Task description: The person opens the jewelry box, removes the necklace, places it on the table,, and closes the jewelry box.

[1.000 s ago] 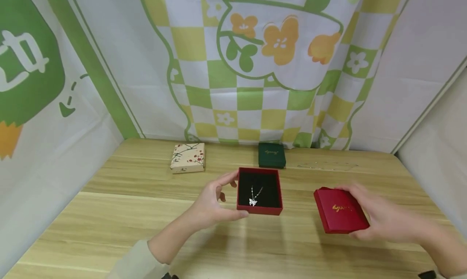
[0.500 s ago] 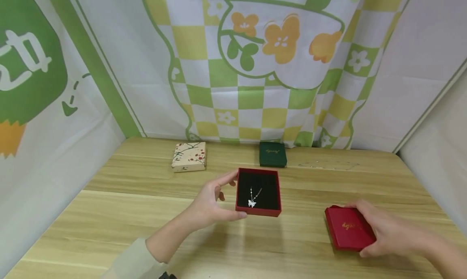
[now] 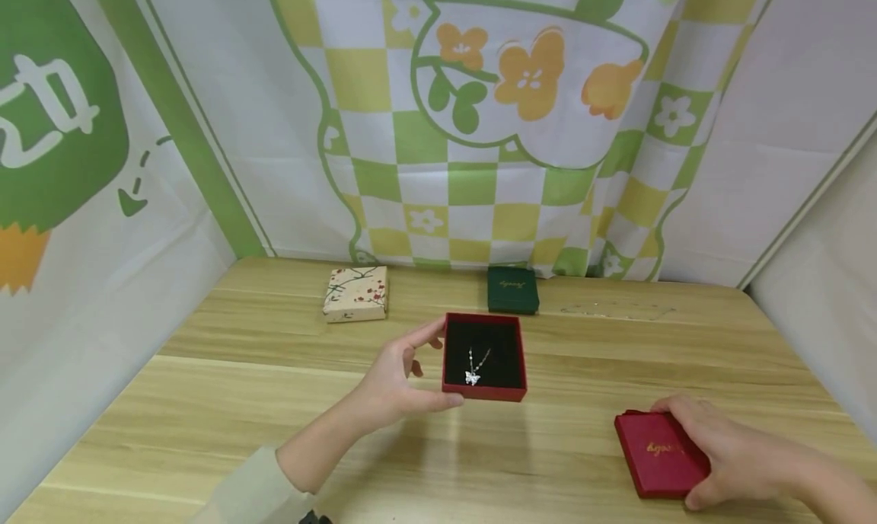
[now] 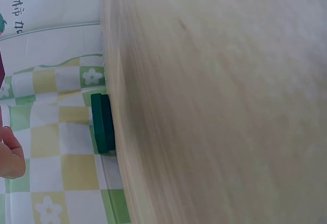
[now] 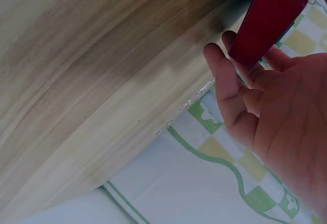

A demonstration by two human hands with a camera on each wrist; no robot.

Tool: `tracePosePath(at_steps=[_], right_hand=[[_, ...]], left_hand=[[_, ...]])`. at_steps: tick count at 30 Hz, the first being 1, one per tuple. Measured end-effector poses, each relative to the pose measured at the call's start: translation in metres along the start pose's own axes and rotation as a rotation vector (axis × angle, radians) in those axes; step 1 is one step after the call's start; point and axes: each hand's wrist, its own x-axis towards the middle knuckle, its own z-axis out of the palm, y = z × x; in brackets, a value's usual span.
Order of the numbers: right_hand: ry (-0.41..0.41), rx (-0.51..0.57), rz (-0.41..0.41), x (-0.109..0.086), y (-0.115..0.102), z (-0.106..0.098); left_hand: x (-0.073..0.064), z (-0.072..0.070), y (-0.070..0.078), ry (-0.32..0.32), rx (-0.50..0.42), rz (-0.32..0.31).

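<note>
Gripping at the near right, it's the right hand (image 3: 743,452), fingers clamped on the red lid (image 3: 658,452): thumb at the near edge, other fingers at the far one. Gold script runs across the lid's top. Whether it touches the wooden table (image 3: 274,402), I can't tell from these 3 views.

Over at the near left comes a pale sleeve (image 3: 253,482), and out of it the left hand (image 3: 390,375), fingers clamped on the left side of the red box (image 3: 485,393), thumb at its near corner. That box is up off the table, tipped so we see right in! Black padding (image 3: 500,341) fills it, and there on the padding sits 1 silver butterfly pendant (image 3: 472,378), with 2 short strands of chain rising from it in a V. Box and lid are well apart.

Farther back now, 3 things on the table: a dark green box (image 3: 512,292) with gold script, just behind the red box; a cream box (image 3: 356,294), printed with dark branches and red blossoms, off to the left; and, away to the right, a thin beaded chain (image 5: 188,103) laid out loosely. Behind everything hangs the checked curtain (image 3: 473,181), green, yellow and white.
</note>
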Motion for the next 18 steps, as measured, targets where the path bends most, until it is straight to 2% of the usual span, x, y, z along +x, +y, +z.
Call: tracePosePath(at_steps=[8, 13, 18], right_hand=[[-0.001, -0.035, 0.005, -0.004, 0.000, 0.003], [0.007, -0.086, -0.004, -0.008, 0.001, 0.008], [0.046, -0.158, -0.053, -0.010, 0.002, 0.012]], left_hand=[[0.000, 0.003, 0.000, 0.008, 0.008, -0.041], [0.001, 0.003, -0.001, 0.009, 0.007, -0.013], [0.001, 0.003, -0.001, 0.008, 0.002, -0.014]])
